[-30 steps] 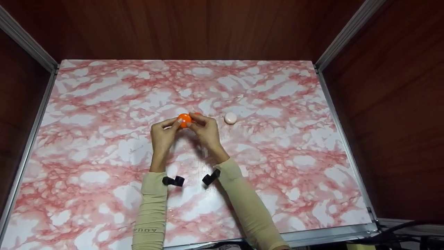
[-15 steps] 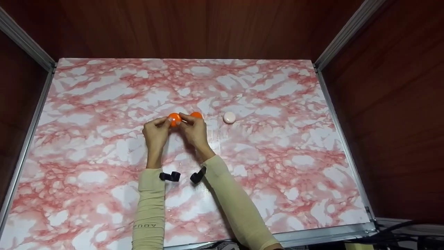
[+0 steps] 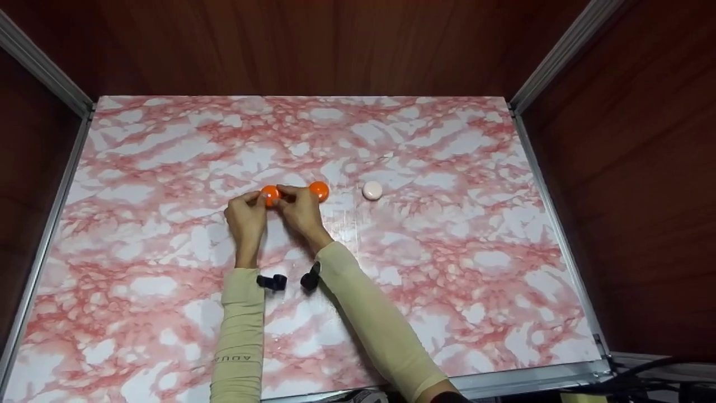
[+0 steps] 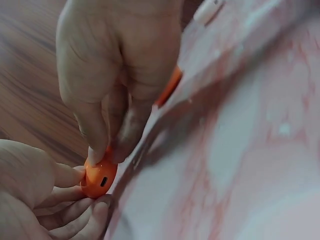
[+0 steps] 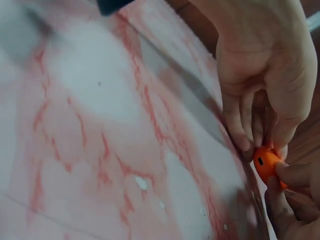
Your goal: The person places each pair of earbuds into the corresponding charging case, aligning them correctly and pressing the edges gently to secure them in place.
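A small round, glossy orange case (image 3: 270, 196) with a dark oval slot in its side is held between both hands, low over the table. My left hand (image 3: 246, 220) pinches its left side between thumb and fingers. The right hand (image 3: 302, 211) pinches the opposite side, as the left wrist view of the orange case (image 4: 99, 177) also shows. Just right of my right hand lies a second orange case (image 3: 319, 191), partly covered by that hand. Further right is a pale pink round case (image 3: 372, 191). Whether the held case touches the table, I cannot tell.
The table (image 3: 447, 252) has a red and white marbled top. Dark wood panels (image 3: 302, 50) with metal edge rails stand at its back and sides. Black cameras (image 3: 272, 282) sit on both sleeved wrists. Cables (image 3: 643, 372) lie beyond the front right corner.
Both hands have shifted left together, carrying the orange case between them. The second orange case, mostly covered by the right hand before, now shows nearly whole. The pale case has stayed in place.
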### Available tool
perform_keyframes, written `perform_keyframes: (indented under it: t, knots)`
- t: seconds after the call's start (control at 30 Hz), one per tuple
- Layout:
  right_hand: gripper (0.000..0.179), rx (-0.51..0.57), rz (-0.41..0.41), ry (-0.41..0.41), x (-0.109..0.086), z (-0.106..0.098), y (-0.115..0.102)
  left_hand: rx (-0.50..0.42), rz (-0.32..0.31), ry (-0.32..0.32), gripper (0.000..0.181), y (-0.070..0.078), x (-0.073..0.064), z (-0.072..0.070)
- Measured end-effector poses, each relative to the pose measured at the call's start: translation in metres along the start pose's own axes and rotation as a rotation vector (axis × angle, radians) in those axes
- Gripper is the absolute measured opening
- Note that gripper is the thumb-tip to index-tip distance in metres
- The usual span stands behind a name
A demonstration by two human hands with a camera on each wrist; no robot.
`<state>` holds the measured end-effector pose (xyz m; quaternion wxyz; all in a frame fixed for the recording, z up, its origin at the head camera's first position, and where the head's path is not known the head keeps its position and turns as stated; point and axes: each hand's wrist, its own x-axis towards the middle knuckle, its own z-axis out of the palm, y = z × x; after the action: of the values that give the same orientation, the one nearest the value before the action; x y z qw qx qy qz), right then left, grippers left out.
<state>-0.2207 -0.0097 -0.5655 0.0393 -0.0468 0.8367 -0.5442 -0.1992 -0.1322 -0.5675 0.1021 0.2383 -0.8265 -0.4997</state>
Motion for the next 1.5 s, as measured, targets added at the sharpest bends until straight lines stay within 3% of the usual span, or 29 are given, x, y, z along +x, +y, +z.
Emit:
perform_keyframes:
  t: [0.23, 0.53, 0.9, 1.03, 1.27, 1.5]
  knots:
    - [0.036, -0.008, 0.02, -0.01, 0.005, -0.001, 0.003, 0.04, 0.004, -0.031, 0.028, 0.002, 0.006, 0.004]
    - [0.032, -0.04, -0.04, 0.021, 0.01, 0.002, 0.005, 0.066, 0.049, -0.014, 0.025, 0.002, 0.009, 0.006]
    - [0.027, -0.088, 0.041, -0.007, 0.016, -0.01, 0.0, 0.08, 0.026, -0.049, 0.029, 0.006, 0.012, 0.009]
    - [0.025, -0.112, 0.052, 0.017, 0.016, -0.021, -0.003, 0.069, 0.018, -0.052, 0.03, 0.007, 0.011, 0.007]
    - [0.02, 0.05, -0.017, 0.066, 0.018, -0.057, -0.015, 0.043, 0.008, -0.016, 0.03, 0.013, 0.009, -0.006]
    - [0.019, 0.031, -0.051, 0.189, 0.025, -0.109, -0.017, 0.059, 0.084, 0.034, 0.028, 0.03, 0.017, -0.025]
